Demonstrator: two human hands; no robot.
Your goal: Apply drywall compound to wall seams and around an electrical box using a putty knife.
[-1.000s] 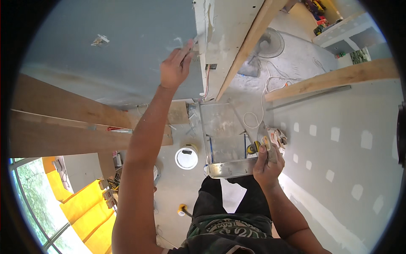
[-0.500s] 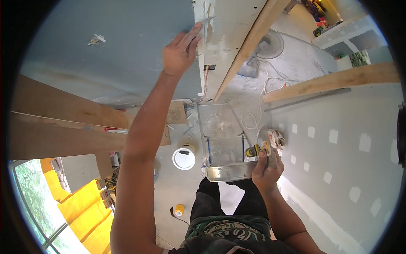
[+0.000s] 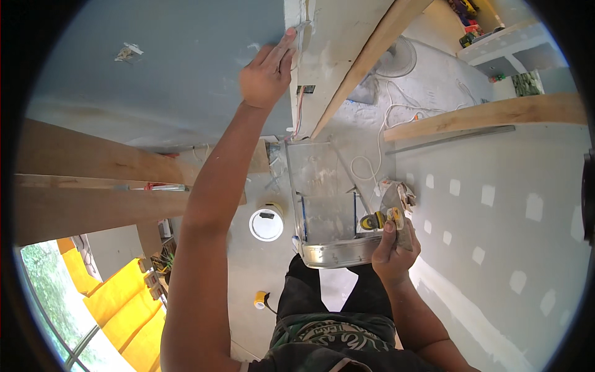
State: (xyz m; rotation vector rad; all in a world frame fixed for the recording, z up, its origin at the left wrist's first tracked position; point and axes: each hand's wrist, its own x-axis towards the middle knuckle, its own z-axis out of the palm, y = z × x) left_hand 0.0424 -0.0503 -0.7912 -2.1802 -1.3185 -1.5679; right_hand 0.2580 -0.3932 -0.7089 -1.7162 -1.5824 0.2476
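Note:
My left hand (image 3: 266,74) reaches up to the wall edge, its fingers closed along a thin putty knife (image 3: 302,26). That blade touches the pale seam (image 3: 305,12) beside the blue-grey wall board (image 3: 173,56). Low on the right, my right hand (image 3: 396,251) grips a broad putty knife (image 3: 392,199), with a yellow label and its grey blade upward. A yellow-and-black piece (image 3: 372,221) sits against it; whether it is the knife's handle I cannot tell. Under that hand is the end of a metal work platform (image 3: 338,253).
A white-lidded bucket (image 3: 266,229) and a yellow roll (image 3: 260,300) stand on the floor at left. Wooden studs (image 3: 365,62) rise at the right of the seam. Electrical wires (image 3: 301,102) hang below the seam; a white cord (image 3: 379,152) and a fan (image 3: 396,59) lie beyond.
My left hand and its knife have shifted slightly upward along the seam. The right-hand knife has tipped, so more of its blade shows. The whole view has moved a little.

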